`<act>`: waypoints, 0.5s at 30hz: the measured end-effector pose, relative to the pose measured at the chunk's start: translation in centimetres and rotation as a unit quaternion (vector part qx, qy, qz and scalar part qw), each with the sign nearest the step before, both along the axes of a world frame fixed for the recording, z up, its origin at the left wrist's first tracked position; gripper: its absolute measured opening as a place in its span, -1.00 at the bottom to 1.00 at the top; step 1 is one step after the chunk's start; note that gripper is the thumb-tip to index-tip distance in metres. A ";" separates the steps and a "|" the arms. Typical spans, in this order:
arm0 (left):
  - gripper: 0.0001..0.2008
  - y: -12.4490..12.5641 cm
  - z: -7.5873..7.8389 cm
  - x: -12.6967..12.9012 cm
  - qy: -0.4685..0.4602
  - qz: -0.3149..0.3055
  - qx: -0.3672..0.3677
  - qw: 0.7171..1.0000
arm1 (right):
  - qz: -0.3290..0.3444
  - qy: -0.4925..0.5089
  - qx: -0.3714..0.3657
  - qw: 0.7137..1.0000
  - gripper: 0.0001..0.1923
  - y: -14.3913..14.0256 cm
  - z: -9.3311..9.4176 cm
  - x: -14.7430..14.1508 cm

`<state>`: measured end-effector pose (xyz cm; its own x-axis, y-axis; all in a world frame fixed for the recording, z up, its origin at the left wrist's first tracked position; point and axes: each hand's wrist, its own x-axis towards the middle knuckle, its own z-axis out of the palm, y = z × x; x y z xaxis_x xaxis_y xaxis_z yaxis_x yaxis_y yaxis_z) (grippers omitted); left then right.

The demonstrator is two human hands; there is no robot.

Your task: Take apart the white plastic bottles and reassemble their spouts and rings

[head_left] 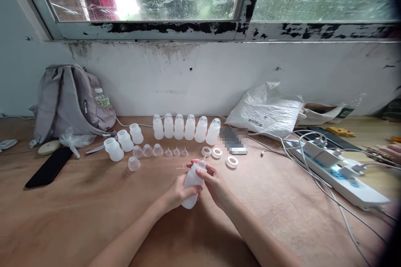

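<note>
A white baby bottle [189,180] is tilted between my two hands over the table. My left hand [181,190] is wrapped round its body. At its neck, my right hand [212,179] grips the collar, from which a nipple tip pokes up. Just beyond my hands lie clear nipples [176,151], white collar rings [232,162] and clear dome caps [148,150]. Open bottle bodies [113,149] stand to the left. A row of several capped bottles [179,127] stands at the back.
A grey backpack [69,100] with a water bottle [101,97] leans at the left wall. A black phone [49,167] lies before it. At right are a plastic bag [266,108], a power strip [360,190] with loose cables, and part of another person's hand [393,151].
</note>
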<state>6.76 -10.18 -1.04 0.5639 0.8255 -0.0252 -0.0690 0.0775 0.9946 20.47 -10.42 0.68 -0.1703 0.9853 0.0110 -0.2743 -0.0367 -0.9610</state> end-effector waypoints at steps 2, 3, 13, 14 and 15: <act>-0.66 0.1 -0.2 0.0 0.040 0.029 0.056 0.997 | -0.011 -0.008 0.015 1.000 -0.67 0.0 -0.1 0.1; -0.63 0.1 -0.2 -0.1 0.064 0.041 0.088 0.993 | -0.014 -0.011 0.024 1.000 -0.67 0.0 -0.2 0.1; -0.55 0.7 -2.3 0.2 0.073 0.208 0.206 0.953 | 0.024 -0.075 0.096 0.992 -0.41 0.6 -1.7 -0.4; -0.53 0.9 -2.6 0.1 0.074 0.222 0.201 0.951 | 0.033 -0.081 0.092 0.992 -0.40 0.6 -1.9 -0.6; -0.52 1.0 -2.8 0.0 0.087 0.232 0.200 0.948 | 0.039 -0.088 0.091 0.991 -0.41 0.5 -2.1 -0.8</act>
<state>6.79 -9.13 -3.87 0.1542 0.9469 0.2823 0.1639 -0.3063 0.9377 19.70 -9.90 -1.46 -0.2600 0.9538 0.1506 -0.1048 0.1272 -0.9863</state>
